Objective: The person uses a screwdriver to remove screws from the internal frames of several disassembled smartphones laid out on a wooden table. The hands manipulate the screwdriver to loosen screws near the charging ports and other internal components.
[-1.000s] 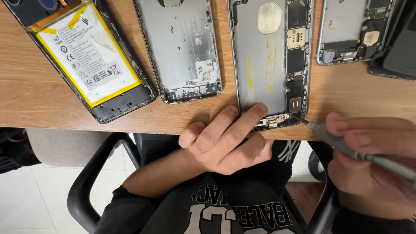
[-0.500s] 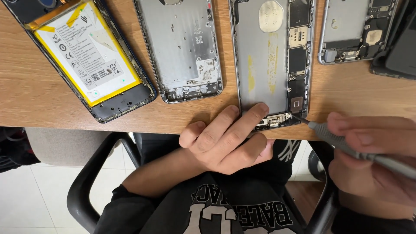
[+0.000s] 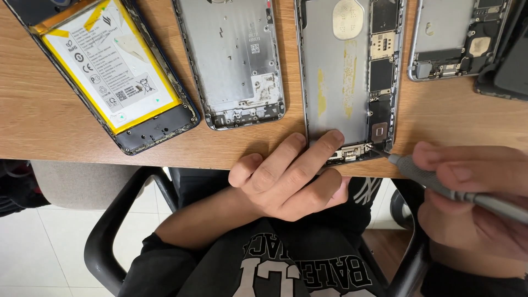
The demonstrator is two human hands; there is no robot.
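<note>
On wooden desk (image 3: 55, 126), grey metal phone shell (image 3: 335, 82)

Head camera looks steeply down, close over the desk edge (image 3: 110, 157).

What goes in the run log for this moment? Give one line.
left hand: steadies opened phone | right hand: holds screwdriver, tip at phone's bottom corner | wooden desk
</note>
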